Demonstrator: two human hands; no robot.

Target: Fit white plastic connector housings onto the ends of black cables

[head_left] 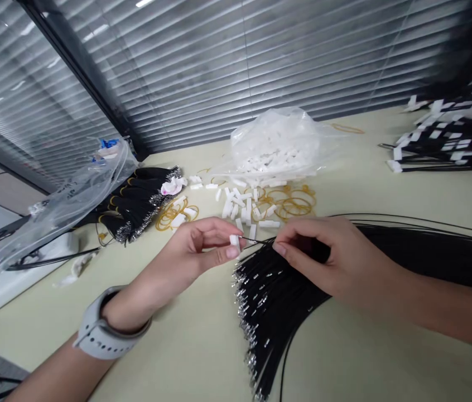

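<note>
My left hand (pixel 202 244) pinches a small white plastic connector housing (pixel 235 242) between thumb and fingers. Thumb and forefinger of my right hand (pixel 319 245) are closed on a thin black wire (pixel 264 242), whose end reaches to the housing. Whether the tip is inside the housing I cannot make out. Under and beside my right hand spreads a thick bundle of black wires (pixel 286 290) with shiny metal terminals at their ends. Just beyond my hands lies a loose pile of white housings (pixel 244 206).
A clear bag of white pieces (pixel 275 142) sits near the window blinds (pixel 219 61). Yellow rubber bands (pixel 292 202) lie around the pile. Bundled black cables (pixel 139 195) and a plastic bag (pixel 72 195) are at left. Wires with white ends (pixel 449 134) are stacked far right.
</note>
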